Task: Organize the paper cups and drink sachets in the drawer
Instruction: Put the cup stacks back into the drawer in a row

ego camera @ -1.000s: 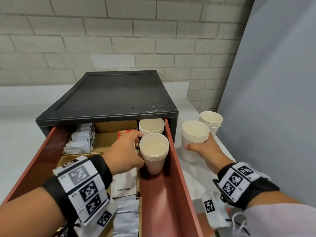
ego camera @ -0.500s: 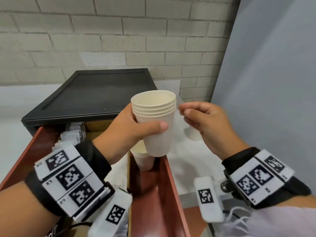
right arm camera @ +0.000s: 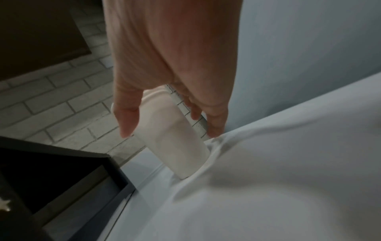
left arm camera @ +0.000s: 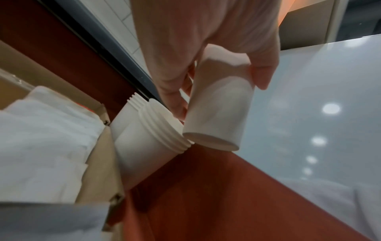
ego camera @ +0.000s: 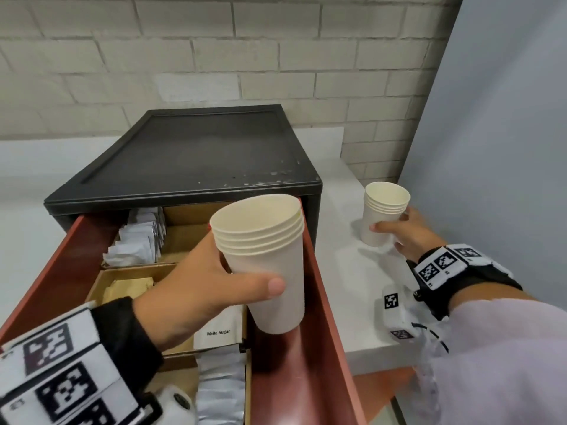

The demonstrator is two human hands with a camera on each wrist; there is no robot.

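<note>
Holding a cup stack [ego camera: 270,259] curled in my left hand [ego camera: 196,280] above the drawer [ego camera: 325,332], ready to nest it; my right hand [ego camera: 405,237] grips another stack [ego camera: 383,216] on the surface [ego camera: 346,271].

Head view looks down on the drawer [ego camera: 322,317]; 2 wrist views look closely along fingers.

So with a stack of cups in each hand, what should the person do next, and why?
Probably lower the stack of white paper cups held in the left hand into the red drawer's right-hand lane. That stack hangs just above the lane, where the left wrist view shows two more cup stacks already standing. The right hand is only now closing round the last stack on the white counter.
</note>
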